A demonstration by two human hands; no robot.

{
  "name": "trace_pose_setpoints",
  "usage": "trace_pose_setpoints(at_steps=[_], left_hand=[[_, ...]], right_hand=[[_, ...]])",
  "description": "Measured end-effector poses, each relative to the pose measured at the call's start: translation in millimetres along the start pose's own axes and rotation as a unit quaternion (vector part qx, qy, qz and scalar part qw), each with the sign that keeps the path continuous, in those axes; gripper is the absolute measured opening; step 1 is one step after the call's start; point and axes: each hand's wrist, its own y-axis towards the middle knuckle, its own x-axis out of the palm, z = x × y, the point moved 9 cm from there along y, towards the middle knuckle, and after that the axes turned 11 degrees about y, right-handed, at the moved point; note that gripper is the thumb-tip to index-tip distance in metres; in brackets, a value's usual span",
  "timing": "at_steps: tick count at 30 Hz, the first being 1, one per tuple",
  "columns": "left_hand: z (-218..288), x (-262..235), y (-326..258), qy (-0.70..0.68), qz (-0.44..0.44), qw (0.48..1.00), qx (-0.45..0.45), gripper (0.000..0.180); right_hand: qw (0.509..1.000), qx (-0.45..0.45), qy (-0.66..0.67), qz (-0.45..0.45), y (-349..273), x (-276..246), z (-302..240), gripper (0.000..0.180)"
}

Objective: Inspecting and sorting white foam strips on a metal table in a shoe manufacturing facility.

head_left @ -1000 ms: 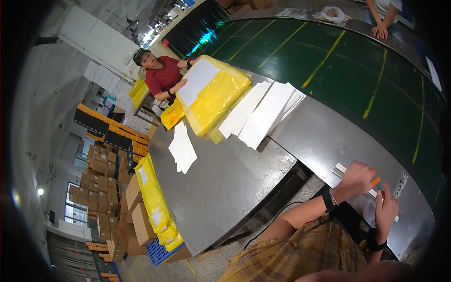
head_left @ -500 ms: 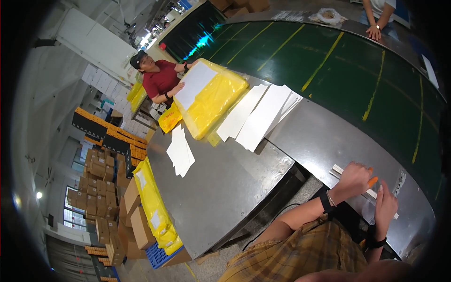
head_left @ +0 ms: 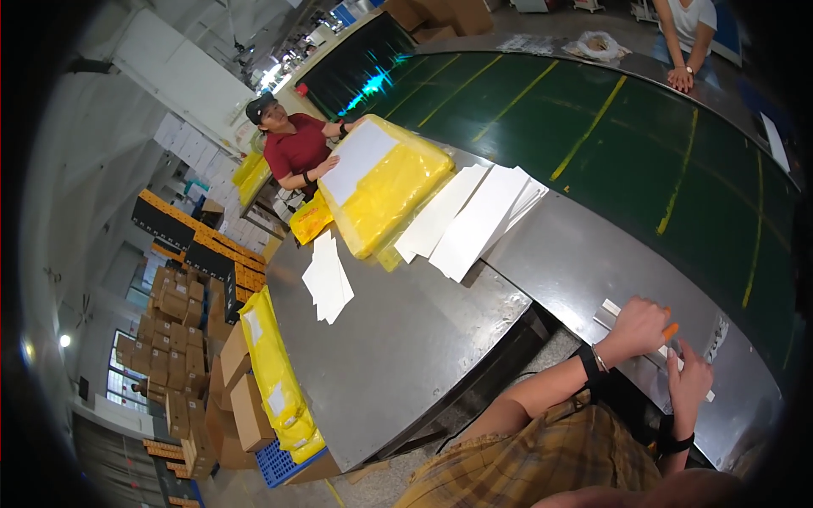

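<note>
Low at the right, my left hand [head_left: 641,328] is closed over a narrow white strip [head_left: 608,311], which sticks out past the back of the hand. Orange covers [head_left: 671,330] show on its fingertips. Close beside it, my right hand [head_left: 690,378] bends its fingers and thumb round the strip's other end, and a small white tip shows beyond it. The hands hide most of the strip, so I cannot tell whether it is one piece or several. Both hands are just above the metal table [head_left: 576,254]. Each wrist has a black band.
Flat white card pieces [head_left: 478,222] and a smaller white stack [head_left: 327,279] lie on the metal tables. A co-worker in red [head_left: 296,148] holds a large yellow bag [head_left: 394,182]. A green conveyor belt [head_left: 627,152] runs behind. Another person's hands [head_left: 680,79] rest at its far edge.
My right hand's fingers have bent from nearly straight to curled, lower beside the strip. My left hand stays almost in place. The whole view has shifted slightly.
</note>
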Motion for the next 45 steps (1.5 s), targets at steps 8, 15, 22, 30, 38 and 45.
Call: trace_pose_setpoints(at_steps=[8,15,22,30,38,45], left_hand=[[-16,13,2,-0.287,-0.066,0.955,-0.035,0.033],[-233,-211,113,-0.564,0.261,0.764,-0.174,0.034],[-459,-277,-145,-0.568,0.496,0.578,-0.311,0.038],[-381,-135,-211,-0.664,0.437,0.435,-0.423,0.018],[-242,-63,-115,-0.681,0.216,0.586,-0.383,0.020],[-166,-60,-79,-0.680,0.159,0.636,-0.327,0.035]], right_hand=[[0.998,0.013,-0.033,0.046,-14,-7,0,0.035],[0.993,0.006,-0.055,0.107,-32,-18,21,0.033],[0.998,-0.018,-0.006,0.059,2,-17,-14,0.033],[0.995,-0.036,-0.027,0.087,-14,-23,1,0.034],[0.998,-0.034,-0.041,0.037,-13,-14,-5,0.037],[0.997,-0.037,-0.047,0.041,-19,-15,-6,0.038]])
